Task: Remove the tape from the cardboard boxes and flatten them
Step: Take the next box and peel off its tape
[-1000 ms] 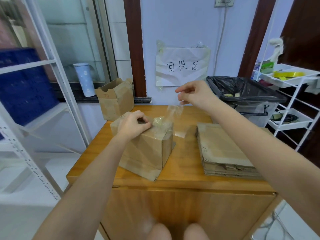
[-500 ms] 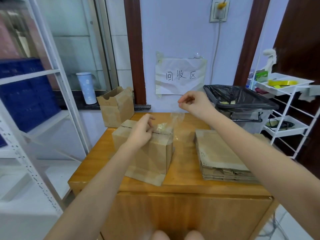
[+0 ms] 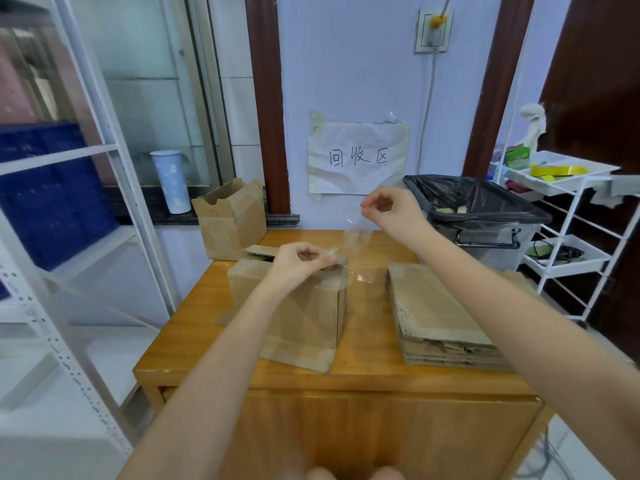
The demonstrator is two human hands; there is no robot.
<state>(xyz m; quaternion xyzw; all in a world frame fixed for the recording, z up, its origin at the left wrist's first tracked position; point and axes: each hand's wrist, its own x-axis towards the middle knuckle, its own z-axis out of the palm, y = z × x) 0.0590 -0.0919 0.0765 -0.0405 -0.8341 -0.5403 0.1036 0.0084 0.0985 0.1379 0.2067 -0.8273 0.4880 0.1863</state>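
The wooden table (image 3: 363, 368) carries a taped cardboard box (image 3: 298, 317) left of centre, a stack of flattened boxes (image 3: 436, 313) at right, and an open box (image 3: 230, 220) at its far-left corner.

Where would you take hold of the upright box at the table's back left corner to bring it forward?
Probably by the open top rim of the upright box, from above: its flaps stand up and open, and nothing rests on it.

A pale wall (image 3: 346, 64) fills the upper centre, with a handwritten paper sign (image 3: 358, 157) and a socket (image 3: 433, 31) above. White metal shelving (image 3: 104, 188) stands left, a white trolley rack (image 3: 568, 209) right, and the wooden table (image 3: 346, 379) below.
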